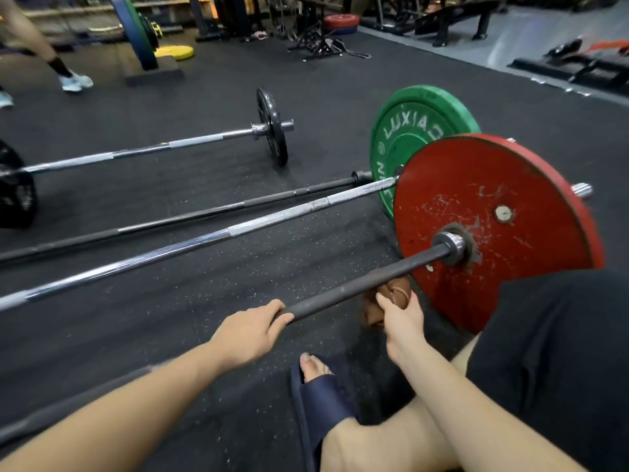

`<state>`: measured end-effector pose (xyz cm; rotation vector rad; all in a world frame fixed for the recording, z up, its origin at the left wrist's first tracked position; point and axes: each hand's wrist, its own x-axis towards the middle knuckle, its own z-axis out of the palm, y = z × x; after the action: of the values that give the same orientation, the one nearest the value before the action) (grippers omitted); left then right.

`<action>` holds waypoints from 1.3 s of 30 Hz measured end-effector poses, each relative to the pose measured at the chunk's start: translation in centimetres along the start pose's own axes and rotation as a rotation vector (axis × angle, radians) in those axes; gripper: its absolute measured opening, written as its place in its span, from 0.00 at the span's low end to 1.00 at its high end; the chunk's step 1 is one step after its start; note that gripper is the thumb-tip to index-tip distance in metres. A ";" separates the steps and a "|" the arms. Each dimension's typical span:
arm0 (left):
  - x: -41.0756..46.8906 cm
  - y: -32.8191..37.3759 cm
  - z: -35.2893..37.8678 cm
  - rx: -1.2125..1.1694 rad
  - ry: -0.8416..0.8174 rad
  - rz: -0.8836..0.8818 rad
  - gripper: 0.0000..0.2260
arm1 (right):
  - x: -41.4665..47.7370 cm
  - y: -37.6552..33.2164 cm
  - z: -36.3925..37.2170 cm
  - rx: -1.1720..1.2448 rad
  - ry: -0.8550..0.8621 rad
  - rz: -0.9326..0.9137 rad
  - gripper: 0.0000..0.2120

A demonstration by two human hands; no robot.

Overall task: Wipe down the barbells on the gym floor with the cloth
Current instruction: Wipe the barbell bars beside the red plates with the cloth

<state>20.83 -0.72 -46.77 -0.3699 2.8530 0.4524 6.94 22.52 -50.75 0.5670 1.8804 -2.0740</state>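
Barbell (367, 284) nearest, one of four on the floor (153, 318): left hand (252, 335) grips it overhand; right hand (401, 323) clutches the single brown cloth (394, 292) beneath it.

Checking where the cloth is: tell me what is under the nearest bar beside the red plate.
Under the dark bar a bunched brown cloth shows, pinched by the right hand, above black rubber floor. The bar and that hand cover part of the cloth.

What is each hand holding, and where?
The left hand grips the nearest barbell on its dark shaft, short of the red plate. The right hand holds a bunched brown cloth by the shaft.
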 end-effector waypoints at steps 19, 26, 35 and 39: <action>0.1 1.7 0.4 0.135 0.066 -0.116 0.23 | 0.2 1.4 1.0 -0.187 -0.199 -0.033 0.27; 0.2 1.5 0.5 0.121 0.054 -0.105 0.24 | 2.0 -0.1 0.3 0.050 -0.025 -0.039 0.23; 0.3 1.6 -0.1 0.150 0.023 -0.072 0.23 | 0.1 2.1 0.7 -0.107 -0.205 -0.090 0.23; 0.6 2.0 -0.3 0.243 0.004 -0.100 0.26 | 0.9 1.3 0.3 0.008 -0.068 -0.071 0.20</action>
<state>19.65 0.90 -46.06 -0.4640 2.8326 0.0838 6.72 22.09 -52.23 0.4315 1.8806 -2.1176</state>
